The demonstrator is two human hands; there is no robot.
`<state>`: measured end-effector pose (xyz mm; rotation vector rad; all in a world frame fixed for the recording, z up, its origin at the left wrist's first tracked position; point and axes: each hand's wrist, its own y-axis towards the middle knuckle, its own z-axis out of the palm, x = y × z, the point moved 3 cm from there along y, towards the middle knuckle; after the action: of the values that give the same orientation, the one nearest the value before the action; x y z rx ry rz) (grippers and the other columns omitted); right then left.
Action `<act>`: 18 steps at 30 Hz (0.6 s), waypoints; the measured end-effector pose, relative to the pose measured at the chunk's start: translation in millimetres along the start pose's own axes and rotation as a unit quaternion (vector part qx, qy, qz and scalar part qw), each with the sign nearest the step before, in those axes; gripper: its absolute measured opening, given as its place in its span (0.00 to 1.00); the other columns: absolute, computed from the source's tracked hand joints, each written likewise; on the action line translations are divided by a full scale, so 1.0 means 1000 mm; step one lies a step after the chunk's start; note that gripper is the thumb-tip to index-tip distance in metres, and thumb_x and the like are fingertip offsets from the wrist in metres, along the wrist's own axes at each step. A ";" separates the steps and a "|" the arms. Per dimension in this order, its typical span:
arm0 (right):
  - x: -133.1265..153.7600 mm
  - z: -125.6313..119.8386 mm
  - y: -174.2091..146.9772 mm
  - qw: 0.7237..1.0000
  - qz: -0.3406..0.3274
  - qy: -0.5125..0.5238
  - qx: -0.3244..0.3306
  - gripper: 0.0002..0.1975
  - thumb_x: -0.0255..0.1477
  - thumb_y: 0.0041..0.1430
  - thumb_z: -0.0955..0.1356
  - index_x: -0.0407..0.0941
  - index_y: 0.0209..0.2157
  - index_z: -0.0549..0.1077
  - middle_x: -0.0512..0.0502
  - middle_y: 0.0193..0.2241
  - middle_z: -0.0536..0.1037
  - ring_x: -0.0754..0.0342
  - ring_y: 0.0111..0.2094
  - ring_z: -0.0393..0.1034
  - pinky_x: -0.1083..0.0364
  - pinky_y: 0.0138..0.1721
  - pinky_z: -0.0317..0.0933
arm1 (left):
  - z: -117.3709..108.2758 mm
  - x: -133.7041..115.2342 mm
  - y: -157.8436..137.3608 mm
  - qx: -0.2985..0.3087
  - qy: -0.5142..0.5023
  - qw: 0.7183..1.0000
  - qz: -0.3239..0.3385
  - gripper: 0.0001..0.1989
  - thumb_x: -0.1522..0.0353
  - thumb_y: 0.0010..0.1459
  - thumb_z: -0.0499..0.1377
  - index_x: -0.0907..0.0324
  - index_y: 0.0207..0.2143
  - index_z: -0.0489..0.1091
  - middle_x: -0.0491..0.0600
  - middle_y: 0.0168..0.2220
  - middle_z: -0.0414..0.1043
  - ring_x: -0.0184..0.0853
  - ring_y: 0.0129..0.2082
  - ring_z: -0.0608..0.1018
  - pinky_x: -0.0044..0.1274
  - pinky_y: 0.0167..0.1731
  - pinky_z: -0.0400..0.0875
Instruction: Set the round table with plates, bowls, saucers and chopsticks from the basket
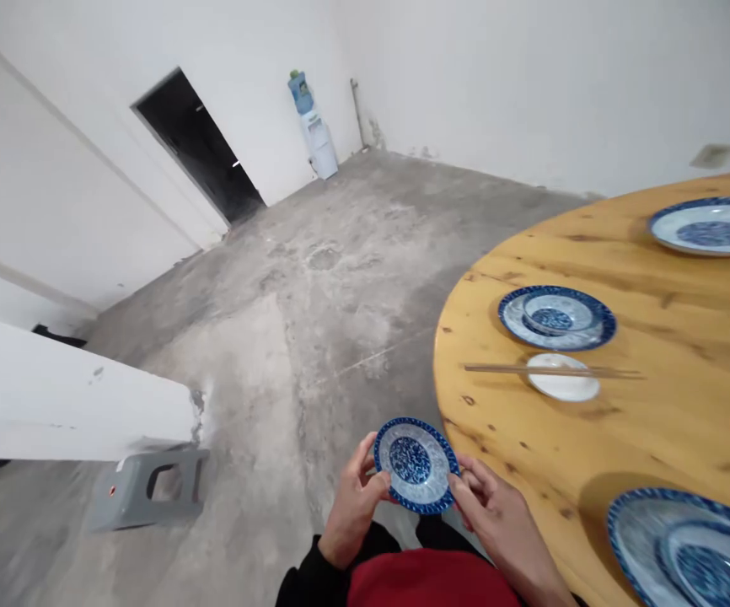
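A small blue-and-white patterned plate (pixel 410 462) is held up in front of my body, beside the table's rounded edge. My left hand (pixel 356 502) grips its left rim, thumb on the top face and fingers beneath. On the opposite rim, my right hand (pixel 497 514) pinches the plate between thumb and fingers. The plate tilts so that its patterned face shows. Nearest to my right hand on the table lies a larger blue-and-white plate (pixel 630 527) with a glass dish or bowl on it, cut off by the frame corner.
On the wooden table (pixel 504 421) are another blue-rimmed plate (pixel 510 319) with a clear dish, a small white dish (pixel 564 388) with chopsticks (pixel 497 368) across it, and a far plate (pixel 668 229). A grey stool (pixel 131 497) and a water dispenser (pixel 319 143) stand on the floor.
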<state>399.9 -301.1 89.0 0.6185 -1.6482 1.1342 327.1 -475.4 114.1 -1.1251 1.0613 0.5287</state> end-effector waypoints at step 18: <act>0.073 0.053 0.215 0.972 -0.030 0.044 -0.227 0.24 0.46 0.52 0.66 0.41 0.42 0.72 0.57 0.18 0.60 0.54 0.19 0.59 0.56 0.21 0.56 | -0.030 -0.133 0.281 0.208 0.107 0.972 0.006 0.37 0.60 0.58 0.62 0.61 0.67 0.58 0.59 0.62 0.68 0.45 0.56 0.74 0.25 0.41 0.75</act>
<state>173.9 -247.8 70.3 0.3148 -1.7224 0.6936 32.1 -373.9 99.6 -0.8142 1.2966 0.1797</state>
